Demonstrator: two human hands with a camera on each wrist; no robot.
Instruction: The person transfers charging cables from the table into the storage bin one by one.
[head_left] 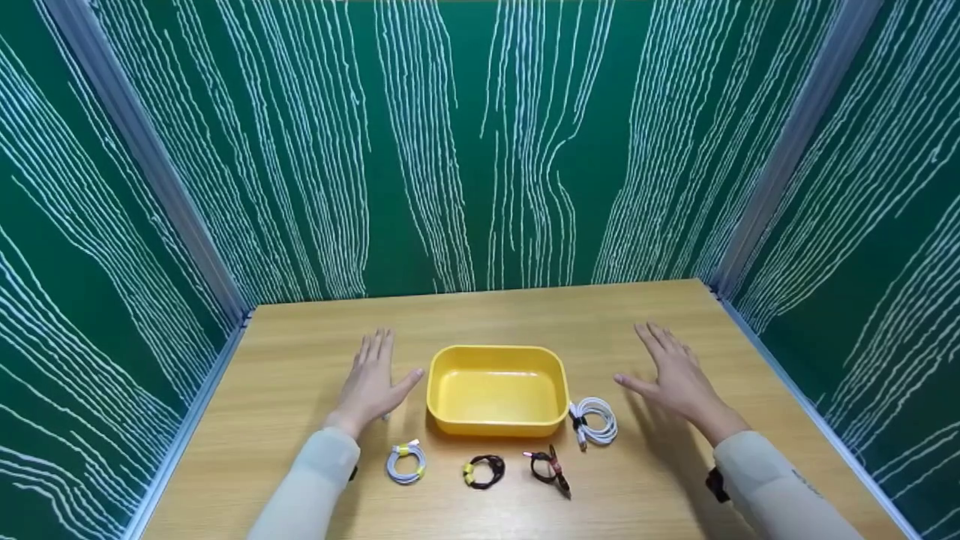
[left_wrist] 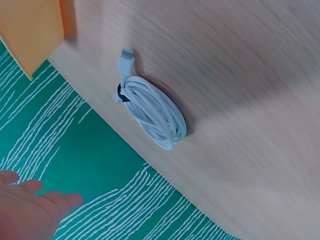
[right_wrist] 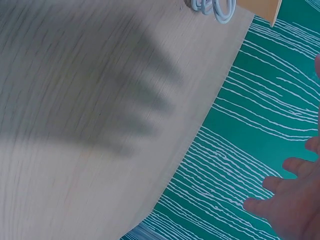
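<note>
In the head view my left hand [head_left: 370, 388] hovers left of a yellow bin [head_left: 498, 429], its fingers straight and thumb out, with nothing held. Below that hand lies a coiled white cable [left_wrist: 154, 112] with a black tie, mostly hidden from the head camera. My right hand [head_left: 677, 381] is held over the table at the right, fingers extended, also bare of any object. Nearest to it is another coiled white cable [head_left: 598, 421] beside the bin. In front lie a pale cable with yellow ties [head_left: 406, 461], a black cable with a yellow tie [head_left: 484, 472] and a black cable with a red tie [head_left: 552, 468].
The wooden table [head_left: 585, 315] carries the bin near its middle. Green walls [head_left: 480, 150] with white wavy lines rise behind and at both sides. Metal posts [head_left: 795, 142] stand at the back corners, and rails [head_left: 191, 420] run along the table's sides.
</note>
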